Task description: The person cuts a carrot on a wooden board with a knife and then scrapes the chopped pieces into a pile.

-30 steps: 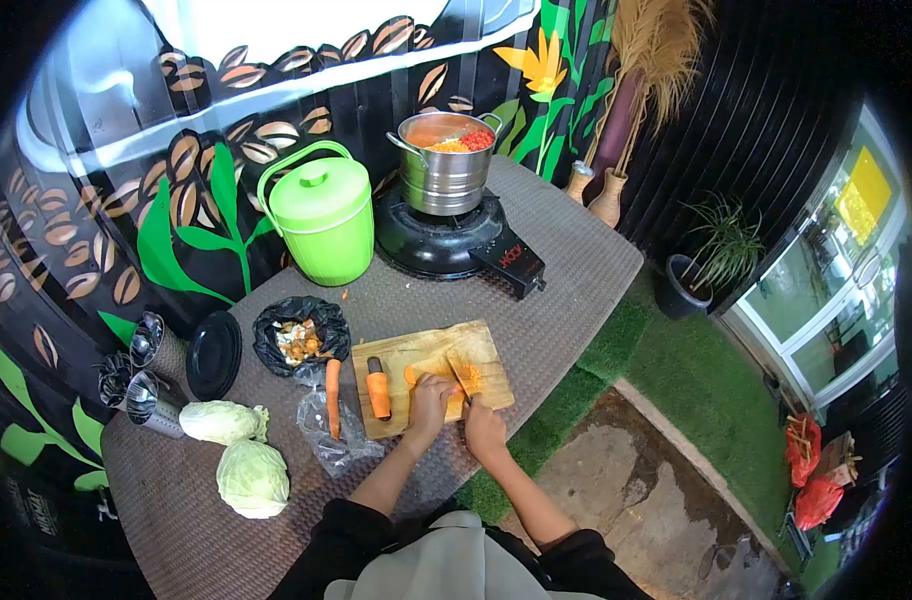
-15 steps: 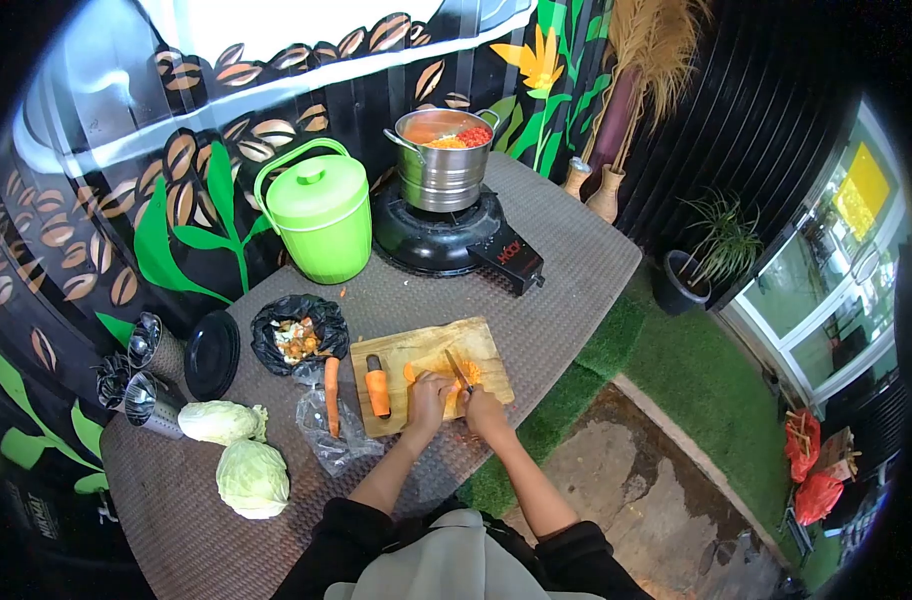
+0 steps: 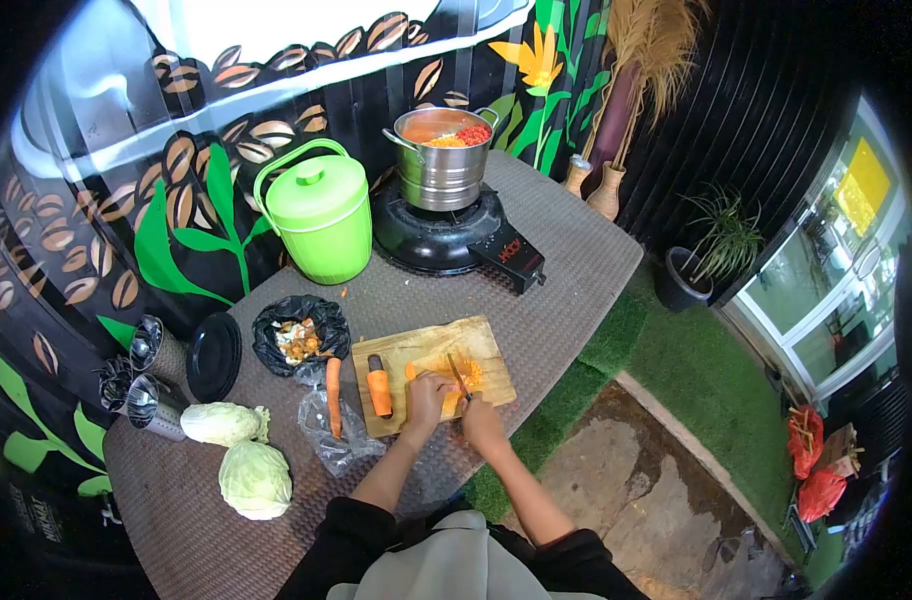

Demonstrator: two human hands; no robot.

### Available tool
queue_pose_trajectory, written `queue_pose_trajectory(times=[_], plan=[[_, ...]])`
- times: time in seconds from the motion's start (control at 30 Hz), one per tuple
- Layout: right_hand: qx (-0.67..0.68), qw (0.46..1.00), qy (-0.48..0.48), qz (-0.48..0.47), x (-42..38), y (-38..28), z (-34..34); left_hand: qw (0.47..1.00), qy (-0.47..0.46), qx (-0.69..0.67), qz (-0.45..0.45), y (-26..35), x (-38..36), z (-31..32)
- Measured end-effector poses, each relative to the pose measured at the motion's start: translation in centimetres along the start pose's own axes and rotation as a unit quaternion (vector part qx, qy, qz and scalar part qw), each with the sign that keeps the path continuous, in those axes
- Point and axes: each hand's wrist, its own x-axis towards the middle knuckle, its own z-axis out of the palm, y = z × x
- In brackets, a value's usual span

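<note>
My right hand (image 3: pixel 483 424) is closed round the handle of a knife (image 3: pixel 458 372), whose blade points away from me over the cutting board (image 3: pixel 401 349). Fingers bent, my left hand (image 3: pixel 428 398) presses down on carrot (image 3: pixel 449 403) just left of the blade. Finely cut carrot (image 3: pixel 471 374) lies around the knife on the wooden board. On the board's left side is a thick orange carrot piece (image 3: pixel 379 394) with a dark object at its far end. A long whole carrot (image 3: pixel 334 397) rests left of the board on a clear plastic bag (image 3: pixel 342 452).
A black bag (image 3: pixel 266 345) holds peelings. Two cabbages (image 3: pixel 255 481) and metal utensil holders (image 3: pixel 156 408) stand at left. Behind the board are a lidded green bucket (image 3: pixel 323 215) and a black stove (image 3: pixel 431 240) bearing a steel pot (image 3: pixel 442 180) with chopped red and orange food.
My right hand and the knife handle have shifted slightly down, toward me. My left hand stays on the carrot. The whole view has moved very slightly.
</note>
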Motion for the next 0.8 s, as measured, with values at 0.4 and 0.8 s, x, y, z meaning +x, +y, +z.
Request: queue_pose_trajectory(times=[0.4,0.8], plan=[[-0.010,0.998,0.061,0.000,0.1,-0.2,1.8,0.996,0.036,0.036,0.072,-0.3,-0.5,0.2],[-0.004,0.999,0.034,0.016,0.5,-0.3,1.6,0.998,0.020,0.062,0.004,-0.3,-0.3,-0.4]])
